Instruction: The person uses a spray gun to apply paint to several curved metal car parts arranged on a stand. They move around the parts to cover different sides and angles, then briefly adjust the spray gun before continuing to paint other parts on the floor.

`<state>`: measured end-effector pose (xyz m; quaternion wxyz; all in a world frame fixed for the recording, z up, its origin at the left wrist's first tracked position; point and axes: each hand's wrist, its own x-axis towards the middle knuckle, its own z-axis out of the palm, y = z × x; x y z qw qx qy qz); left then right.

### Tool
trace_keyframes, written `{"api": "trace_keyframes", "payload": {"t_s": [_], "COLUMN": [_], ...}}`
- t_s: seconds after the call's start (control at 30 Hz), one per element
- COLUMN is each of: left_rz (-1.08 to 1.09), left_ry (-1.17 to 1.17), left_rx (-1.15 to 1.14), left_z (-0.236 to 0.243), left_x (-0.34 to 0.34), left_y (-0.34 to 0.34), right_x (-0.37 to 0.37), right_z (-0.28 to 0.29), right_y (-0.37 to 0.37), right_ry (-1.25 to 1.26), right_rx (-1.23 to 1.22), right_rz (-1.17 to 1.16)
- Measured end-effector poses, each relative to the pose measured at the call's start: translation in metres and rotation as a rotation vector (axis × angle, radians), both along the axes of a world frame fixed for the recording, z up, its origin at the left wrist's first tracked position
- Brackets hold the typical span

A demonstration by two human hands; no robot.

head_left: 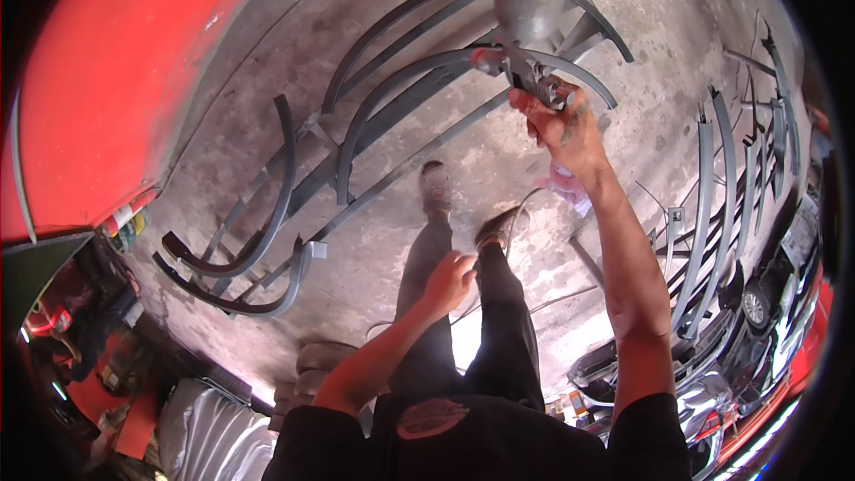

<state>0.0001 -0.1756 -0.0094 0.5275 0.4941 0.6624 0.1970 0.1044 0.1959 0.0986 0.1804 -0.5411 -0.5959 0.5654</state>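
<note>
My right hand [570, 129], arm stretched forward, is wrapped round the handle of a spray gun [527, 71]. A metal paint cup [532, 0] sits on top of the gun. Below that hand hangs a pinkish-white cloth [567, 187]. A thin hose [518, 216] runs down from near the cloth toward my legs. My left hand [450, 283] is held in front of my legs with its fingers curled closed; what they hold, if anything, is hidden. Beyond the gun, curved dark-grey trim strips [401, 80] lie across a low support, partly covered by the cup.
More curved strips [289, 169] lie at left. Long grey strips [704, 205] rest on a rack at right, with car parts and a wheel [756, 307] nearby. A red car panel [116, 80] fills the upper left. A silvery cover [214, 432] is at lower left, above concrete floor [392, 249].
</note>
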Motion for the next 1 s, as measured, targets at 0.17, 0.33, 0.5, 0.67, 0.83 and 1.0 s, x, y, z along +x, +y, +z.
{"api": "trace_keyframes", "payload": {"t_s": [0.17,0.33,0.5,0.67,0.83,1.0], "left_rz": [-0.329,-0.207,0.169,0.270,-0.024,-0.123], "left_ry": [0.367,0.283,-0.103,-0.318,-0.353,-0.356], "left_rx": [-0.238,-0.194,0.200,0.729,0.771,0.825], "left_z": [0.005,0.004,0.046,0.125,0.132,0.135], "left_x": [-0.021,-0.011,0.013,0.018,0.016,0.014], "left_y": [-0.081,-0.047,0.144,0.323,0.368,0.369], "right_x": [0.008,0.055,0.085,0.073,0.076,0.069], "right_z": [-0.003,-0.031,-0.024,0.008,0.006,0.037], "right_y": [0.014,0.045,0.038,0.003,-0.027,-0.035], "right_ry": [0.053,-0.073,-0.234,-0.113,-0.020,-0.057], "right_rx": [0.026,0.179,0.318,0.162,0.072,-0.017], "right_rz": [-0.048,-0.146,-0.318,-0.297,-0.279,-0.317]}}
